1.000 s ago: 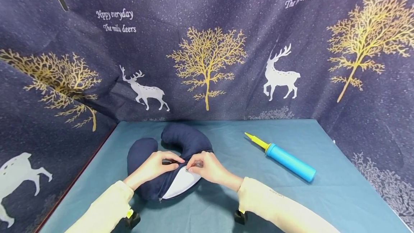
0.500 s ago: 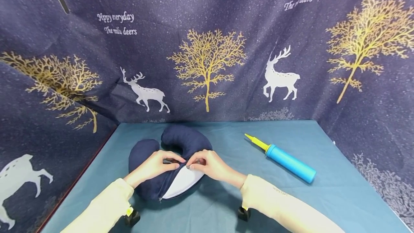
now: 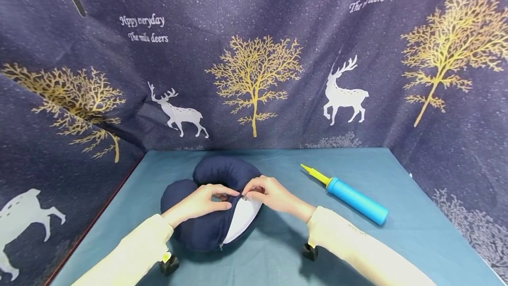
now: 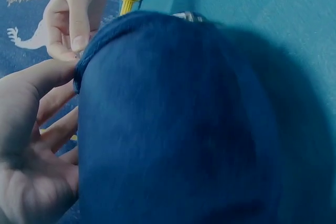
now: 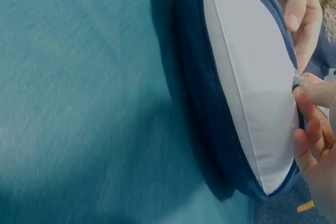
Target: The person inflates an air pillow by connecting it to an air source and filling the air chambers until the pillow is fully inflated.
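Both hands on pillow (image 3: pixel 214 215): left hand (image 3: pixel 202 202) grips cover edge; right hand (image 3: pixel 270 195), at 3 o'clock, pinches valve (image 5: pixel 298 80), probably; white liner (image 3: pixel 242 217) toward 6.

At 3 o'clock the right hand (image 5: pixel 315 129) pinches a small clear valve (image 5: pixel 298 80) on the white bladder (image 5: pixel 252 93) inside the unzipped navy cover (image 5: pixel 205 129).

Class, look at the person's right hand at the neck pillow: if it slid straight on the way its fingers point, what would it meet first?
The right hand points leftward, so it would probably meet the left hand first, whose fingertips almost touch it over the neck pillow. Depth is unclear.
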Motion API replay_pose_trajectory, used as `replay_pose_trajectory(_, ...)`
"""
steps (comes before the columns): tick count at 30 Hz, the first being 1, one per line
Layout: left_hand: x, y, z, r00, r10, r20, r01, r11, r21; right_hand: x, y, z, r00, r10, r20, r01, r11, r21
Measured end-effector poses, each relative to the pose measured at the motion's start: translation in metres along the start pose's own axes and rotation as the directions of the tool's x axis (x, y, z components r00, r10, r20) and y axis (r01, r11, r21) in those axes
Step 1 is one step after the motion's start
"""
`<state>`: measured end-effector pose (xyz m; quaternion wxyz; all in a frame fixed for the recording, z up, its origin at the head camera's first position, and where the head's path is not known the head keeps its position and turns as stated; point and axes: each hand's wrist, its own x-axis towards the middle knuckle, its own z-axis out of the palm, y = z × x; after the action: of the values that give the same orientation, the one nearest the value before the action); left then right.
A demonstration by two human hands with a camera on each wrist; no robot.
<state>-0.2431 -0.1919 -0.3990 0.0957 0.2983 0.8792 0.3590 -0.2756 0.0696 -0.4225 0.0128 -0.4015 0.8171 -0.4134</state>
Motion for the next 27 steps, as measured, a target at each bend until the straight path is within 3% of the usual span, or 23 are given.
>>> replay_pose_trajectory(8,0.008,0.005,0.003,0.999,0.039,0.022,-0.04,0.999,0.027,-0.003,0.008,-0.01,1.0,0.003,-0.007,-0.003,0.999,-0.043)
replay_pose_trajectory(27,0.02,0.015,0.015,1.0,-0.026,0.009,0.026,0.999,0.031,-0.006,0.017,-0.03,0.999,0.005,0.045,-0.001,0.996,-0.089)
